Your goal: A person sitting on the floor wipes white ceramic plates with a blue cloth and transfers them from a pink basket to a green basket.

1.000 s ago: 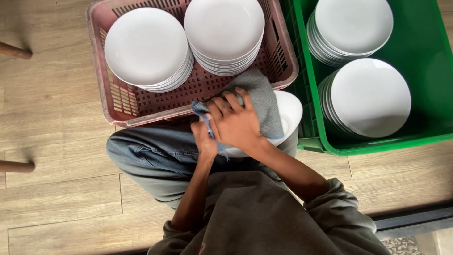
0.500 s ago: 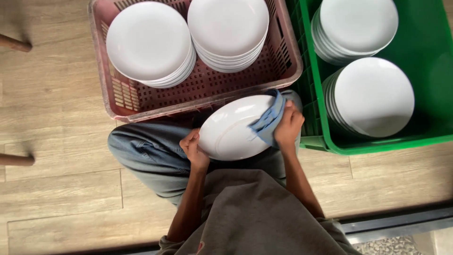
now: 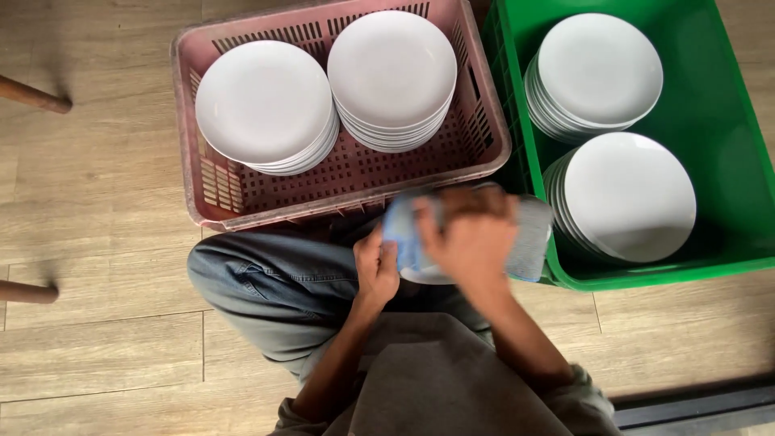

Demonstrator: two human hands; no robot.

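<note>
Hands first: left hand (image 3: 376, 270) closed on the near edge of a white plate (image 3: 424, 274) held over the lap, thumb on top. Right hand (image 3: 471, 234) blurred, pressed flat on a blue-grey cloth (image 3: 529, 242) that covers most of the plate; fingers spread over the cloth, seemingly gripping it against the plate face. Only a sliver of the plate shows under the cloth, between the two hands.

Left to right across the floor: two wooden chair legs (image 3: 32, 95) at the far left edge on pale wood flooring (image 3: 105, 210). Pink crate (image 3: 198, 210) next, holding two stacks of white plates side by side, left stack (image 3: 262, 101) and right stack (image 3: 391, 69). Person's denim-clad knee (image 3: 266, 282) sits just below the pink crate. Green crate (image 3: 726, 202) at right, touching or just beside the pink one, also with two plate stacks, far stack (image 3: 599, 69) and near stack (image 3: 628, 196).

Judgement on progress: one plate mid-wipe. All four stacks look sizeable. Which crate holds finished plates cannot be told from this view, so the share done versus left is unclear; plenty of plates sit in both.
</note>
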